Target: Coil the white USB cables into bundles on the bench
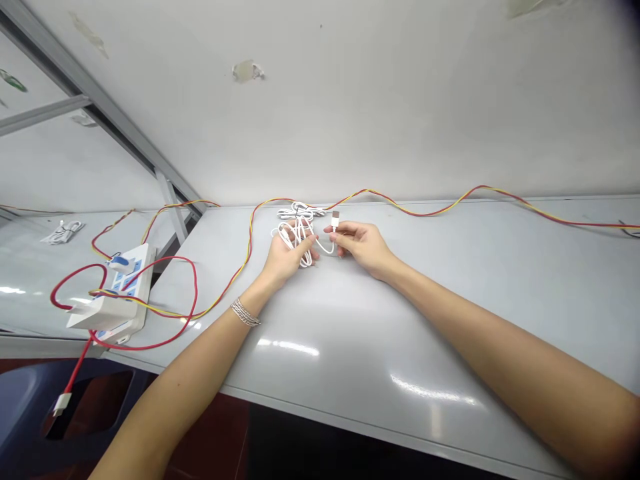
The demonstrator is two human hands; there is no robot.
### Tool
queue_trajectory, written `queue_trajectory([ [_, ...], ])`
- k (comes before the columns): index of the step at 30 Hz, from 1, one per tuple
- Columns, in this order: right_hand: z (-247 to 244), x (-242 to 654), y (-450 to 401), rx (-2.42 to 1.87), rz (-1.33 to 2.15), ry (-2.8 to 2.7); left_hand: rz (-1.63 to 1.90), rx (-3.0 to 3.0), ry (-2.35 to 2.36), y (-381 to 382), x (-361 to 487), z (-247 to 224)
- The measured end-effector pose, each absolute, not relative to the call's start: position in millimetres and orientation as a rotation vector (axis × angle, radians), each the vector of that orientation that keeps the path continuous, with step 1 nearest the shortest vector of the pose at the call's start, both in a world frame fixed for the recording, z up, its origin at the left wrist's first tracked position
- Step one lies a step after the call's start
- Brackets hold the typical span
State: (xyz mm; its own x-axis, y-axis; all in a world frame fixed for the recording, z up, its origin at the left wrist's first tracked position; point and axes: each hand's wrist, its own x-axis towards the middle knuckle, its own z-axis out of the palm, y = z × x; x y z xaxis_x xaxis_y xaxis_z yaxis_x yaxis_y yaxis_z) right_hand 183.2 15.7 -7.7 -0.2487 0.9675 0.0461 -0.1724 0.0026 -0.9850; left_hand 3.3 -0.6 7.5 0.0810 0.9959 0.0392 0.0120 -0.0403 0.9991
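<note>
A loosely coiled white USB cable (pixel 301 243) is gripped between the thumb and fingers of my left hand (pixel 287 257), above the grey tabletop. One end of it runs across to my right hand (pixel 363 247), whose thumb and fingers pinch it just below the plug. That USB plug (pixel 335 219) points upward, away from me. Behind my left hand, a second bundle of white cable (pixel 313 212) lies on the table near the wall. My left palm hides part of the coil.
A white power strip (pixel 143 273) with adapters and a looping red cable (pixel 197 293) sits at the left. A twisted red and yellow wire (pixel 423 214) runs along the wall. Another white cable bundle (pixel 64 231) lies far left. A blue chair (pixel 30 407) stands below the table edge.
</note>
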Motion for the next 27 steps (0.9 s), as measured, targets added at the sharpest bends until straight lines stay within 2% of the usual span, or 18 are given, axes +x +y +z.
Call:
queue_trajectory([
  [10,-15.7,179.3,17.8,-0.978,1.372,-1.365,1.129,1.208,1.039,1.5,-0.6,3.9],
  [20,-18.2,179.5,19.8,-0.959,1.367,-1.334,1.02,1.379,0.808,7.0,-6.4,-7.2],
  [27,-21.2,179.2,21.7,-0.954,1.363,-1.302,1.131,1.319,0.931,10.4,-6.5,-6.9],
])
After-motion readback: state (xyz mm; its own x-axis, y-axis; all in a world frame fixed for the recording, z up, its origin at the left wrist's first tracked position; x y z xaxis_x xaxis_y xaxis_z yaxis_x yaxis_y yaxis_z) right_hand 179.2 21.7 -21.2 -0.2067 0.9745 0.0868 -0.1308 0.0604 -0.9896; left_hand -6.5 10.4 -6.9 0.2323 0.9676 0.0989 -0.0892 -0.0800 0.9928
